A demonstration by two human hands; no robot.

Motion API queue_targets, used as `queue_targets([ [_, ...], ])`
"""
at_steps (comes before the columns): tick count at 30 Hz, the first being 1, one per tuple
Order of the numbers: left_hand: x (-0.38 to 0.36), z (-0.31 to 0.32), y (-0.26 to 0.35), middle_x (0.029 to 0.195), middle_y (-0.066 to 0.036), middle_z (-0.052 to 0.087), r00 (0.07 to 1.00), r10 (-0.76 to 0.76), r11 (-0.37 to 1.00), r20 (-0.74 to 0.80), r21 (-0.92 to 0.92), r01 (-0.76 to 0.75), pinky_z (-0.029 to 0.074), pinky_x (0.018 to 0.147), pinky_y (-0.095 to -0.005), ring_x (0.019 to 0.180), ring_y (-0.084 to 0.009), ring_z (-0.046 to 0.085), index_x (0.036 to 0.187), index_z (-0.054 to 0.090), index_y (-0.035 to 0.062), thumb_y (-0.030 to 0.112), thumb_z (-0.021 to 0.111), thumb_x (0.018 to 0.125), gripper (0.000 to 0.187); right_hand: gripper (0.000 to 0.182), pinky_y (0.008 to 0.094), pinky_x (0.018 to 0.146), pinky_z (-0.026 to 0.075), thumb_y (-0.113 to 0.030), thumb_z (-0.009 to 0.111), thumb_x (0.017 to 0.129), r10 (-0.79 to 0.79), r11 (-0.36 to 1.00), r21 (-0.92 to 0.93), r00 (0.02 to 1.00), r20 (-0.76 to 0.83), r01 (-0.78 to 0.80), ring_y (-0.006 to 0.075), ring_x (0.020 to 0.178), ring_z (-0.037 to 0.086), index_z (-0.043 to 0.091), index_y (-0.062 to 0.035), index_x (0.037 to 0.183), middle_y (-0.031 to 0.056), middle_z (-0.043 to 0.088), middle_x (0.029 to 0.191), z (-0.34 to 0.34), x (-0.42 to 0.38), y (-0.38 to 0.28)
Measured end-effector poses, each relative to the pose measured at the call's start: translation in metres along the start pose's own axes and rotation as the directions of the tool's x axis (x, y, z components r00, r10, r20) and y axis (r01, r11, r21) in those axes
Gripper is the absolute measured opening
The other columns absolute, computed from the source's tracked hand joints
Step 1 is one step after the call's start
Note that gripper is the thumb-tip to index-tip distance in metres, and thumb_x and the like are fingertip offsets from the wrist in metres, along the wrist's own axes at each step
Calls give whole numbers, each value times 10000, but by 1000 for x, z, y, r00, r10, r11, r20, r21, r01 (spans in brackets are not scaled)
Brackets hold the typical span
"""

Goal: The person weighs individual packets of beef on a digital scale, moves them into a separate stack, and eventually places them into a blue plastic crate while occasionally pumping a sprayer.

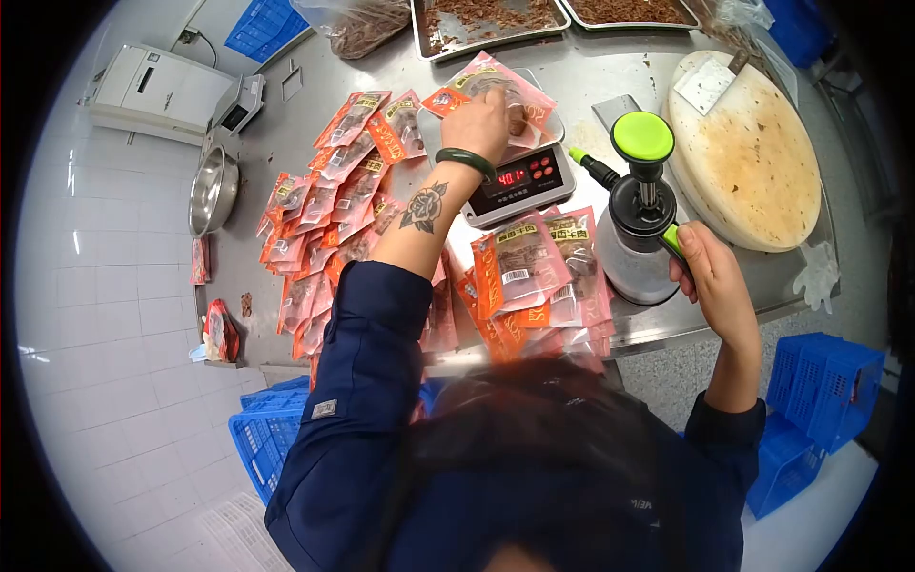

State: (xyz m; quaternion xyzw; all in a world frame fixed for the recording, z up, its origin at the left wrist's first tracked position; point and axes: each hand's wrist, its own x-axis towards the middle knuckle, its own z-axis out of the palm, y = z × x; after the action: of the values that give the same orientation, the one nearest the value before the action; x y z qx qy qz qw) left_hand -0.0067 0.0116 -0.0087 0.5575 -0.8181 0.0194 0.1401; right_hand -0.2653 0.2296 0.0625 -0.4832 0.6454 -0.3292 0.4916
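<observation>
A digital scale (515, 195) with red lit digits stands on the metal table, and a pink-and-orange food packet (534, 105) with brown pieces inside lies on its pan. My left hand (479, 124) is over that packet, its fingers bent and gripping it; the fingertips are partly hidden. To the right, my right hand (710, 272) is closed on the green-and-black handle of a pump sprayer (639, 272), which has a lime-green knob and nozzle and a translucent body. Filled packets (519, 262) are stacked in front of the scale, with many more packets (329, 205) piled to its left.
Two metal trays (491, 43) of brown shreds sit at the back. A round cutting board (762, 162) bearing a cleaver (705, 84) is at the right. At the left are a steel bowl (213, 191) and a second scale (238, 103). Blue crates (824, 381) stand below.
</observation>
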Motion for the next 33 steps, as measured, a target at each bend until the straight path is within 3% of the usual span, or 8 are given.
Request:
queue_targets([
  [13,-5,-3,2,912,-140,656,999,-11,1000,-34,-16,11,521,638,-429,760,-335,649,1080,546,69,233,458,880,274,383,204,460,332,-349,343,1013,-33,997,-66,999,26,35,50,511,401,493,-63,808,-4,481,638,6,6,-2],
  [19,-28,-52,-20,1132,-184,564,997,-80,993,-23,-89,77,508,761,-439,950,-347,604,1349,409,161,587,521,838,674,446,216,480,325,-434,336,985,24,999,-23,1000,21,-23,64,518,399,529,-67,822,-19,466,623,2,2,4],
  [22,-66,-72,-108,1082,-185,578,973,-154,981,-169,-142,130,492,821,-412,974,-331,585,1299,471,133,505,619,814,629,535,205,482,317,-529,295,970,-126,987,99,992,-3,126,53,554,410,540,-55,1004,-6,489,697,-2,-9,26],
  [24,-116,-74,-176,1096,-183,578,955,-263,963,136,-25,268,478,860,-407,1005,-325,580,1268,499,105,474,652,797,618,606,195,484,321,-592,298,945,-138,980,155,986,93,122,53,583,429,518,-52,1112,2,505,735,-24,-16,54],
  [26,-189,-42,-237,1117,-183,571,832,-265,951,488,-12,309,465,894,-414,1022,-338,572,1219,537,83,441,674,785,579,670,184,484,327,-650,292,915,-31,982,187,998,-54,40,53,576,437,508,-51,1123,1,512,736,-18,-29,68],
  [28,-250,-30,-231,1126,-185,567,877,-250,967,410,65,245,461,911,-427,1039,-350,562,1163,575,90,392,682,778,500,682,180,475,329,-669,274,907,67,967,256,970,-232,-6,54,549,435,506,-53,1085,0,512,714,-10,-37,72],
  [30,-266,-41,-207,1137,-181,556,818,-353,928,453,280,246,474,884,-436,1015,-358,570,1155,579,102,323,653,796,428,671,181,470,329,-662,271,911,48,971,241,980,-195,1,55,540,435,508,-55,1069,-1,508,704,-10,-41,74],
  [33,-277,-30,-229,1138,-174,539,846,-418,899,331,283,334,494,813,-447,941,-366,588,1149,582,122,217,589,801,361,648,186,458,332,-641,262,925,-9,974,224,988,-154,44,58,532,439,509,-56,1055,-5,499,685,-9,-43,73],
])
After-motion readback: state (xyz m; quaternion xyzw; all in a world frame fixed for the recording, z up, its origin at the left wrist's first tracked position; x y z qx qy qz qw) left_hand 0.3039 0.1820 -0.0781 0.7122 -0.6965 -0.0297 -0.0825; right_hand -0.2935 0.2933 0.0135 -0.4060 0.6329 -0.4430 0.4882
